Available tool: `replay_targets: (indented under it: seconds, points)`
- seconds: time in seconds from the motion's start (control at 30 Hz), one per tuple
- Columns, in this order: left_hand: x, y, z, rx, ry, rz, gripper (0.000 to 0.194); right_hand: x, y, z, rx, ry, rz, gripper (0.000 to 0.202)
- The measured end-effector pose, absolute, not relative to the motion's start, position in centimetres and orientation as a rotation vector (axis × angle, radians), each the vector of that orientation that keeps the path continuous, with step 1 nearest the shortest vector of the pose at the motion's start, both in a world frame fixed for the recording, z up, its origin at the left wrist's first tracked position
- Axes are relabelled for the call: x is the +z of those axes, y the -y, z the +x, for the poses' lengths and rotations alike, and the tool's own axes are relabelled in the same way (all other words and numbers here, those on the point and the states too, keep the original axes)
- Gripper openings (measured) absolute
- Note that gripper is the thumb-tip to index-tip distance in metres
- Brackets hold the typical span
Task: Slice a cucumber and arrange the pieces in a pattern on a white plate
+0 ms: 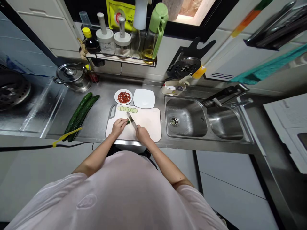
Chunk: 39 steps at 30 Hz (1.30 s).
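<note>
Six or so thin green cucumber slices (pixel 128 109) lie in a row along the 12 o'clock edge of the white plastic cutting board (pixel 148 123), so slicing looks early-stage. Left hand (pixel 119 125) is curled closed over a short green cucumber piece (pixel 128 121), mostly hidden under the fingers. Right hand (pixel 142 133) is wrapped shut around the handle of a steel kitchen knife (pixel 132 120), blade angled toward 11 o'clock, tip at the piece. Remaining by my read: rest of that piece, plus two whole long dark green cucumbers (pixel 81 115) lying untouched on the steel counter at 9 o'clock of the board. Round white dish of red bits (pixel 123 97) and an empty square white plate (pixel 144 98) sit just beyond the board at 12 o'clock.
</note>
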State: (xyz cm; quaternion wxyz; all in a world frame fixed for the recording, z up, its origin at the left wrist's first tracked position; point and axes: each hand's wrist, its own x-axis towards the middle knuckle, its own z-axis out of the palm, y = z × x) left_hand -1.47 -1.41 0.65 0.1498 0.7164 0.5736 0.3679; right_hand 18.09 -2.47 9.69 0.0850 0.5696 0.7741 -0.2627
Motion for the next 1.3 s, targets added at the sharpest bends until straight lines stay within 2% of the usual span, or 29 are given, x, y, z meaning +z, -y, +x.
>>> replay_targets:
  seconds: [1.3]
  points:
    - [0.2, 1.4, -1.4, 1.083, -1.622, 2.148, 0.026, 10.6, 4.1, 18.5, -0.742, -2.247, 1.616, 0.021]
